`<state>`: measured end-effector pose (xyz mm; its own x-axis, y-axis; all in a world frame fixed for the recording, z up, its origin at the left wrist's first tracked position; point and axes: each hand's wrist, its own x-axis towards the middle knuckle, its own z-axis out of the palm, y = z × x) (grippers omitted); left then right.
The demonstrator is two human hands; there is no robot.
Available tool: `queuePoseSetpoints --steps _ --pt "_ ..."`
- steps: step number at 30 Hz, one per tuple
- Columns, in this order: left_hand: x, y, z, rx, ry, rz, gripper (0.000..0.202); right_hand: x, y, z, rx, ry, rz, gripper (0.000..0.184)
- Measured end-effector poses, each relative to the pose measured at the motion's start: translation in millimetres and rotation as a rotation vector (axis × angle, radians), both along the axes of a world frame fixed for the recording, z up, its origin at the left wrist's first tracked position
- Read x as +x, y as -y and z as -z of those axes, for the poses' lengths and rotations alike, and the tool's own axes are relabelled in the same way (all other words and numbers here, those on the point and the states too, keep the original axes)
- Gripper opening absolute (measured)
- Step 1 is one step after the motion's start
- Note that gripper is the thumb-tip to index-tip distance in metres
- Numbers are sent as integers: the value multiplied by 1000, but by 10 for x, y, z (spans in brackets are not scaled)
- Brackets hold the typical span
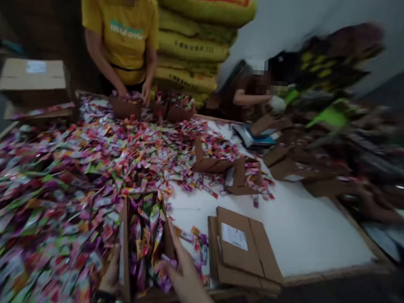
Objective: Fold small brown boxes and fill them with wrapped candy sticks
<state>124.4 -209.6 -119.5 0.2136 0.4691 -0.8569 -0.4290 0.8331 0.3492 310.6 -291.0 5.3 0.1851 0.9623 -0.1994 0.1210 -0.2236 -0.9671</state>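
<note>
An open cardboard box (126, 247) stands at the near edge of the table, packed with colourful foil candy packets (145, 242). My left hand (111, 270) is blurred against the outside of the box's left wall, and its fingers are partly hidden. At the box's right flap, my right hand (184, 272) presses into a bunch of packets (166, 271) and seems to grip them. A thick spread of loose packets (64, 183) covers the left and middle of the white table (286, 231).
Flattened cardboard (240, 244) lies near my right hand. Small cardboard boxes (215, 159) stand among the packets. A co-worker in a yellow T-shirt (122, 35) has both hands in packets across the table. Another person (254, 93) leans in at the right, beside stacked yellow sacks (192, 44).
</note>
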Motion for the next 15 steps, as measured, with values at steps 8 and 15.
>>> queuePoseSetpoints --steps 8,15 --pt "1193 -143 236 -47 205 274 29 1024 185 524 -44 123 354 74" --pt "2860 -132 538 139 244 317 32 2298 123 673 26 -64 512 65"
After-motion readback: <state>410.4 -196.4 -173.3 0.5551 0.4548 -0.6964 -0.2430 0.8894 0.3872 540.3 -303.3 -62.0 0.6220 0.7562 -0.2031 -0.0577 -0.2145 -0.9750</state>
